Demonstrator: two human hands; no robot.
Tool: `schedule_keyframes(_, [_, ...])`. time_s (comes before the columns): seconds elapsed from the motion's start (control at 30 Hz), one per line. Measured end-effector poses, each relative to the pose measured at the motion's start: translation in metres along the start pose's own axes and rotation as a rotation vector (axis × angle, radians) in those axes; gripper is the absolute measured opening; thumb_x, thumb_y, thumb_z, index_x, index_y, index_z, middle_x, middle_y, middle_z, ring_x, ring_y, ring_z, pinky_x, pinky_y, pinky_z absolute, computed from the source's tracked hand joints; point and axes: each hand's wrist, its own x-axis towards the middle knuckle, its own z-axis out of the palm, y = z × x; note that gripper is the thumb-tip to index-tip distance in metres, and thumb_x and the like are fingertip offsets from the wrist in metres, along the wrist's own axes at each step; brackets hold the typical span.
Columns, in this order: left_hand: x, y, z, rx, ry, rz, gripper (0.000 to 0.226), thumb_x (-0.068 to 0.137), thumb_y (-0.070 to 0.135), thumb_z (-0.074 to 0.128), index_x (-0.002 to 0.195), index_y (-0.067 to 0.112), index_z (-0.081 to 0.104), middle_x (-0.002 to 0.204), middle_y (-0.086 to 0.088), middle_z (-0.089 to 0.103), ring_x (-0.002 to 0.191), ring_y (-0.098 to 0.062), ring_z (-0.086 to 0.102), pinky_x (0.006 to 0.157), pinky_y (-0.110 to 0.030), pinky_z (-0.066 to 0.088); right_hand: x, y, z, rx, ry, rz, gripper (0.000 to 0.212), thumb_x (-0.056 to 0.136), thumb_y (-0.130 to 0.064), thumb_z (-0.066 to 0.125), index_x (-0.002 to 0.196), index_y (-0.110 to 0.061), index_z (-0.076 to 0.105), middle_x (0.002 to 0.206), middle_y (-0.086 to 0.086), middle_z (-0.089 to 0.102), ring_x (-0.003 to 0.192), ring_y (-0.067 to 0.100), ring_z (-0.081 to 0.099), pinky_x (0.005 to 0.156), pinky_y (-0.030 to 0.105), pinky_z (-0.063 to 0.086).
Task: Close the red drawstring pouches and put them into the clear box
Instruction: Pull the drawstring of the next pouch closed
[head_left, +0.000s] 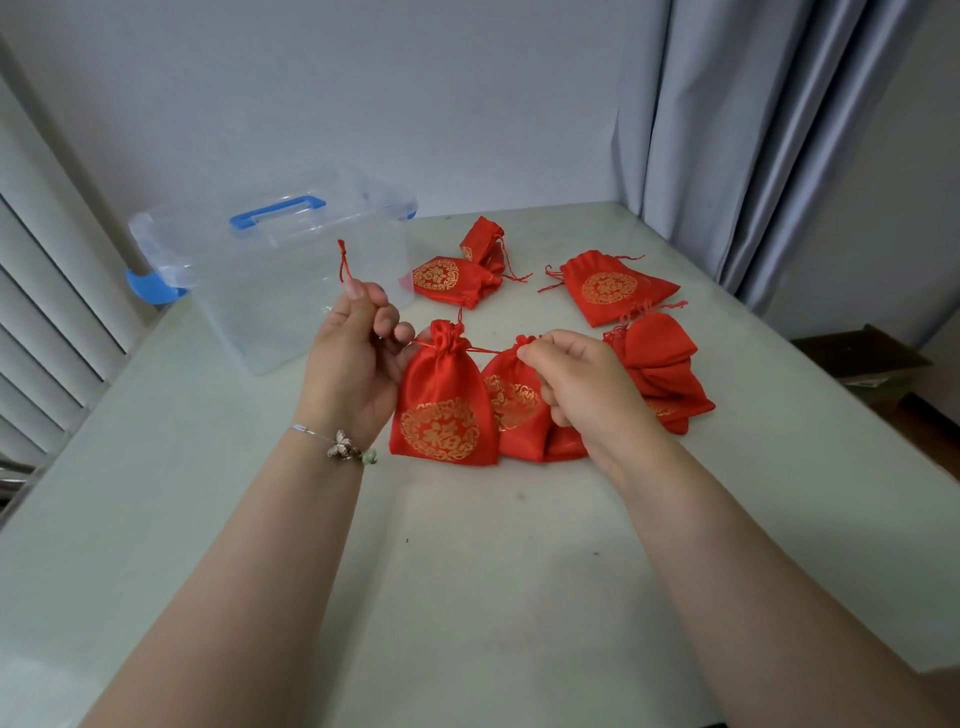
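Your left hand (358, 358) pinches one end of the drawstring (343, 262), and your right hand (582, 384) pinches the other end, the cord running taut between them across the neck of the pouch (441, 405). That pouch hangs upright just above the middle of the table (467, 571), its mouth already gathered tight, so closing this one looks nearly finished.

The clear box (270, 275) sits at the far left corner of the table with its blue handle (278, 210) showing. As far as you can see through its walls, no pouch lies inside yet, so I judge the packing has not begun.

Plenty is left. A second pouch (511, 400) lies just behind the one you hold, partly under your right hand. A pile of pouches (660, 364) rests towards the right edge, one pouch (608, 286) lies beyond it, and two more (447, 278) lie near the far edge beside the box. Whether each of those is drawn shut you cannot tell from here.
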Motion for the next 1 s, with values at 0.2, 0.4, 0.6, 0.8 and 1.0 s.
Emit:
schedule_keyframes(0.2, [-0.015, 0.007, 0.008, 0.181, -0.342, -0.133, 0.033, 0.1, 0.022, 0.035, 0.072, 0.018, 0.051, 0.051, 0.008, 0.037, 0.038, -0.002, 0.029, 0.036, -0.014, 0.033, 0.0, 0.003, 0.005, 0.007, 0.01, -0.226, 0.023, 0.094, -0.021, 0.056, 0.072, -0.019, 0.05, 0.053, -0.014, 0.038, 0.047, 0.003, 0.032, 0.047, 0.016, 0.029])
schedule_keyframes(0.4, [-0.028, 0.005, 0.019, 0.736, -0.39, -0.205, 0.019, 0.08, 0.029, 0.057, 0.085, 0.011, 0.061, 0.051, 0.005, 0.049, 0.037, -0.002, 0.031, 0.037, -0.012, 0.029, -0.002, 0.003, 0.005, -0.175, 0.158, -0.708, 0.011, 0.091, -0.013, 0.059, 0.084, -0.02, 0.055, 0.088, -0.006, 0.052, 0.084, -0.003, 0.049, 0.078, 0.01, 0.037])
schedule_keyframes(0.6, [-0.033, 0.003, 0.023, 0.922, -0.466, -0.242, 0.024, 0.085, 0.021, 0.061, 0.063, 0.014, 0.057, 0.051, 0.002, 0.053, 0.038, -0.004, 0.037, 0.038, -0.013, 0.033, -0.004, 0.006, 0.008, -0.237, 0.147, -0.618, 0.013, 0.089, -0.028, 0.06, 0.086, -0.015, 0.061, 0.083, -0.015, 0.061, 0.082, 0.001, 0.058, 0.075, 0.023, 0.046])
schedule_keyframes(0.8, [-0.034, 0.002, 0.026, 0.841, -0.442, -0.272, 0.016, 0.084, 0.017, 0.061, 0.071, 0.008, 0.058, 0.055, 0.003, 0.059, 0.041, -0.004, 0.045, 0.043, -0.016, 0.043, -0.007, 0.002, 0.01, -0.099, 0.055, -0.383, 0.019, 0.086, -0.048, 0.059, 0.095, -0.031, 0.052, 0.082, -0.017, 0.065, 0.071, 0.001, 0.061, 0.065, 0.021, 0.046])
schedule_keyframes(1.0, [-0.029, 0.01, 0.021, 0.762, -0.276, -0.163, 0.017, 0.088, 0.017, 0.059, 0.072, 0.008, 0.06, 0.065, -0.002, 0.056, 0.048, -0.004, 0.048, 0.047, -0.016, 0.047, -0.003, 0.008, 0.007, -0.493, 0.181, -0.649, 0.05, 0.075, -0.057, 0.063, 0.108, -0.02, 0.055, 0.118, -0.001, 0.044, 0.116, 0.017, 0.044, 0.097, 0.03, 0.037])
